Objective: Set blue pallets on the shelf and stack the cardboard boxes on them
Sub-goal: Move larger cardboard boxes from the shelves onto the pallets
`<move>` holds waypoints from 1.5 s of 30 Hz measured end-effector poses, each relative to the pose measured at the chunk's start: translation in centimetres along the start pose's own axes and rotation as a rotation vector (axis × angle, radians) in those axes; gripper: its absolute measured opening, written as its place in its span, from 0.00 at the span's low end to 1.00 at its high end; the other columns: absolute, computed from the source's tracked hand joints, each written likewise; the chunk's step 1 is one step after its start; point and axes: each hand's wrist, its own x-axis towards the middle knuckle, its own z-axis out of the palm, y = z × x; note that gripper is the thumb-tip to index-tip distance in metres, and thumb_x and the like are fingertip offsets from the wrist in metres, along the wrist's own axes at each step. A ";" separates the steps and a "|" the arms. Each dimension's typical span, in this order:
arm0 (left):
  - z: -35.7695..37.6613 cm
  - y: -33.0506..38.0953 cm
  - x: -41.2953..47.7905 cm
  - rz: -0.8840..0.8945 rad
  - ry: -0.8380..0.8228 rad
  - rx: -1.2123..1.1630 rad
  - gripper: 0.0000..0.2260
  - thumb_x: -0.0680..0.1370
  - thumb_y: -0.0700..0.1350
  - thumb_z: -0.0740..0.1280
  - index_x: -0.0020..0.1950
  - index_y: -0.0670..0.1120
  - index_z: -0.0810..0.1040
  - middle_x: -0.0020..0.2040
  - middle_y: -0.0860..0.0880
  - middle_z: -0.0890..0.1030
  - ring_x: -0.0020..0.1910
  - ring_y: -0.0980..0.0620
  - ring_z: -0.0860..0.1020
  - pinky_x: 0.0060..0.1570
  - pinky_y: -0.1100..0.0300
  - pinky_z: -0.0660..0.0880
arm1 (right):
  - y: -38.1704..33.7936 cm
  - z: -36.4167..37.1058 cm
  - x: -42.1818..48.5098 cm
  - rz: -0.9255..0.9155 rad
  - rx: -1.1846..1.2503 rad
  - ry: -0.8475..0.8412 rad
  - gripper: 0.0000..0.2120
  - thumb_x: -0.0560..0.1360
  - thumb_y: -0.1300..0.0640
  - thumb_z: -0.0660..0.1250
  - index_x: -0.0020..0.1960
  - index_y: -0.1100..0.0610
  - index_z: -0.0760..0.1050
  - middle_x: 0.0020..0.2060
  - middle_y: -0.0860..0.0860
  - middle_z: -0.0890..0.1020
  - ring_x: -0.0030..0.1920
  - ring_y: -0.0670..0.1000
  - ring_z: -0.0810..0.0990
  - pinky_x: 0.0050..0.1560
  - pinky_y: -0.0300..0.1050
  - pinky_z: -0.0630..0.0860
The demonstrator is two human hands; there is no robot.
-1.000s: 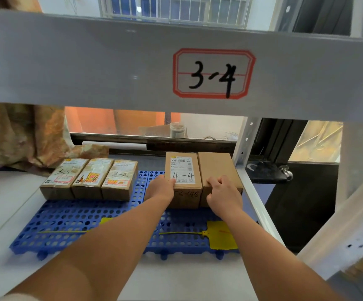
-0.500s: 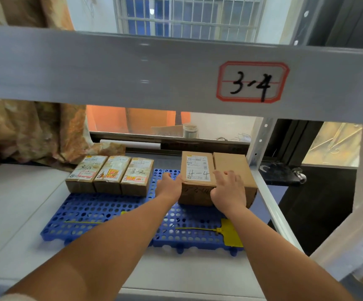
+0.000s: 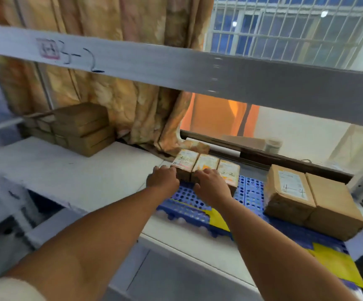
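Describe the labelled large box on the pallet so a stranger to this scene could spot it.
On the white shelf, find the blue pallet; two large brown boxes sit side by side at its right end. It is the left box of the pair, with a handwritten white label on top; its right neighbour is plain cardboard.

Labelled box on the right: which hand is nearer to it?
Right. The right hand touches the small boxes, left of the labelled box and apart from it; the left hand is farther left, at that row's left end.
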 end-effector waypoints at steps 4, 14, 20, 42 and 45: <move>-3.4 -9.8 -1.6 -0.102 0.023 -0.025 0.18 0.79 0.45 0.55 0.67 0.46 0.73 0.66 0.44 0.72 0.65 0.43 0.68 0.58 0.51 0.70 | -9.0 1.7 1.7 -0.023 0.054 -0.062 0.21 0.77 0.56 0.61 0.70 0.52 0.68 0.65 0.56 0.72 0.67 0.59 0.67 0.61 0.51 0.70; -8.7 -26.6 -3.8 -0.159 0.091 -0.112 0.17 0.81 0.45 0.56 0.68 0.48 0.74 0.67 0.45 0.73 0.65 0.44 0.70 0.62 0.51 0.72 | -25.4 6.1 5.5 -0.020 0.146 -0.088 0.23 0.76 0.55 0.60 0.71 0.50 0.65 0.62 0.56 0.73 0.65 0.58 0.68 0.57 0.51 0.71; -9.5 -32.1 -2.6 -0.226 0.130 -0.177 0.17 0.81 0.42 0.56 0.70 0.50 0.73 0.69 0.47 0.73 0.66 0.46 0.71 0.62 0.51 0.73 | -31.1 7.7 9.9 -0.026 0.271 -0.104 0.23 0.75 0.56 0.61 0.69 0.50 0.66 0.61 0.55 0.74 0.63 0.57 0.70 0.54 0.48 0.73; -13.8 -45.9 15.7 -0.294 0.343 -0.414 0.16 0.79 0.43 0.61 0.67 0.48 0.71 0.63 0.43 0.75 0.62 0.42 0.75 0.59 0.48 0.75 | -42.3 11.6 32.6 0.060 0.504 0.021 0.27 0.75 0.55 0.62 0.73 0.49 0.60 0.68 0.58 0.63 0.67 0.61 0.62 0.65 0.53 0.64; -14.5 -47.5 19.5 -0.288 0.409 -0.598 0.26 0.74 0.54 0.61 0.72 0.54 0.63 0.69 0.44 0.71 0.66 0.42 0.73 0.63 0.45 0.73 | -43.1 11.4 34.6 0.157 0.527 0.021 0.25 0.77 0.53 0.63 0.72 0.53 0.60 0.69 0.59 0.61 0.68 0.62 0.62 0.66 0.54 0.65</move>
